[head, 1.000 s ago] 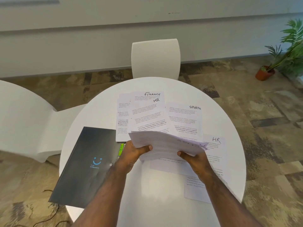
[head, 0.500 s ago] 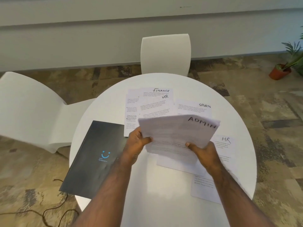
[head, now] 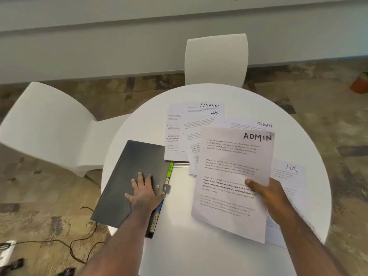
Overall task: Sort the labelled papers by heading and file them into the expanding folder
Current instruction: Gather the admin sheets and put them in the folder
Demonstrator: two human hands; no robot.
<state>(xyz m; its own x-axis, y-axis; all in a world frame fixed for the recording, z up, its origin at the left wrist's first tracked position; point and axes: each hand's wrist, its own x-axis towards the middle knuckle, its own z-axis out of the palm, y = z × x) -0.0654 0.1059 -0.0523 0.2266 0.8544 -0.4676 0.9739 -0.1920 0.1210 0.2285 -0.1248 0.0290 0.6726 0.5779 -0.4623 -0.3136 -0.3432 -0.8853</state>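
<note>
I am holding the ADMIN sheet (head: 235, 176) in my right hand (head: 268, 196), the grip narrow, thumb pinching the sheet's right edge from on top with the fingers hidden beneath. The sheet is hanging tilted above the bench (head: 199, 246), its heading at the corner farthest from the grip.

My left hand (head: 144, 193) is lying flat on the folder (head: 127, 184), the grip wide, fingers straight and spread, pressing the dark cover. Just right of this hand, the folder's snap tab (head: 166, 188) is sticking out past the edge, and coloured index tabs (head: 169, 172) are showing along that same edge. The folder is lying closed, its near-left corner overhanging the bench rim.

Beyond the right grip, loose sheets are lying on the bench: a FINANCE sheet (head: 209, 106) farthest off, an HR sheet (head: 201, 126) overlapping it, and a SPORTS sheet (head: 258, 124) peeking out behind the ADMIN sheet. A second HR sheet (head: 288, 172) is lying just right of the right grip, partly under it.

Two white chairs (head: 216, 58) are standing around the bench, one opposite me and one to the left. A cable (head: 69, 244) is trailing on the floor below the folder.
</note>
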